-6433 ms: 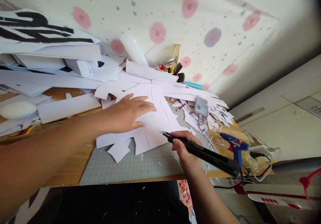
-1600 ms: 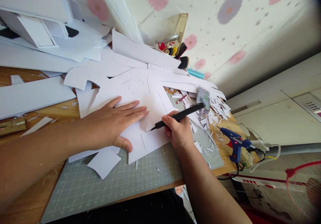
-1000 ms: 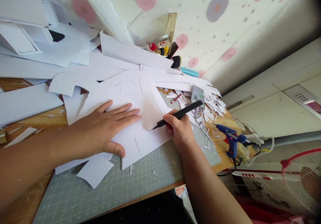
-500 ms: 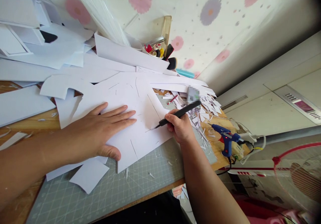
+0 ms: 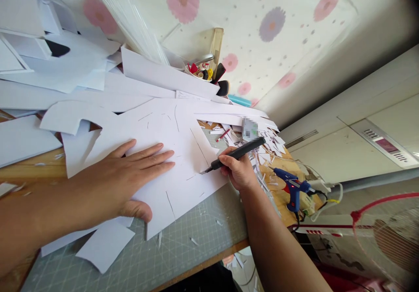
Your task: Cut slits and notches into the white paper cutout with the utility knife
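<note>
A large white foam board sheet (image 5: 183, 143) lies partly over the green cutting mat (image 5: 196, 222), with several thin dark lines on its face. Flat on its left part rests my left hand (image 5: 131, 180), fingers spread and thumb near the lower edge. In my right hand (image 5: 240, 167) is a black craft knife (image 5: 235, 153), gripped like a pen. Its blade points left and down, touching or just above the sheet near a short line right of centre. My curled fingers partly hide the handle.
White offcuts (image 5: 106, 246) lie by my left wrist. Scraps and a red pencil-like stick (image 5: 222, 135) lie beyond the sheet. A blue glue gun (image 5: 291, 187) with cords stands at right. A tool cup (image 5: 199, 71) and stacked boards (image 5: 55, 60) are at the back. A fan (image 5: 389, 231) is lower right.
The knife tip has shifted slightly rightward along the short line, and the knife's handle lies a little differently. My left hand stays flat on the sheet. The whole view has tilted slightly.
</note>
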`<state>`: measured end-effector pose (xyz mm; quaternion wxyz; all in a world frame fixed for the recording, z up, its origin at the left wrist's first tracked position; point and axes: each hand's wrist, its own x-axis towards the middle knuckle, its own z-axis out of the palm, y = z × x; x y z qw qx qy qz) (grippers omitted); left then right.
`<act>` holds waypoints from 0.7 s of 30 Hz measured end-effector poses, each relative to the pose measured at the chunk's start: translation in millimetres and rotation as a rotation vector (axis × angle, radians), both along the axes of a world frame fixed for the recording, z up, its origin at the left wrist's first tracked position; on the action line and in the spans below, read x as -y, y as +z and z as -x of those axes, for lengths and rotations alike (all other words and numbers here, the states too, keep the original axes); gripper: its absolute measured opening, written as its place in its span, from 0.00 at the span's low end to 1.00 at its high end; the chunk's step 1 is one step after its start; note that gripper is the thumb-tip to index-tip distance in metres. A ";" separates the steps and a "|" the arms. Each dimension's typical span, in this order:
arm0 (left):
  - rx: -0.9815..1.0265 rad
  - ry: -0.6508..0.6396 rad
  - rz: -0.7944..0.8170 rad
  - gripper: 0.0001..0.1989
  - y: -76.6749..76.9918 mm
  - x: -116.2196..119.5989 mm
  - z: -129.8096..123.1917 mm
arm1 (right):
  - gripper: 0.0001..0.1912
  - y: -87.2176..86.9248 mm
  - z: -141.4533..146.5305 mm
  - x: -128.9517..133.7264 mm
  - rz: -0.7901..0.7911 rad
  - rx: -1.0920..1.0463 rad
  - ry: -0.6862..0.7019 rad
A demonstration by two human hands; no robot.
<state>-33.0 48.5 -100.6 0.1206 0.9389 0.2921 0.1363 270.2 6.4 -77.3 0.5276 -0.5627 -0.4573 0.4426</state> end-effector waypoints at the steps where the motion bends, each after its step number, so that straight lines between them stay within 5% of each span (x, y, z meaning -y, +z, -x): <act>1: -0.005 -0.002 0.008 0.46 0.7 -1.1 0.7 | 0.11 -0.5 -1.4 -0.4 -0.003 0.001 -0.005; 21: 0.035 -0.072 -0.018 0.45 4.2 -6.3 3.0 | 0.11 -1.3 -34.2 -2.8 -0.088 0.047 -0.169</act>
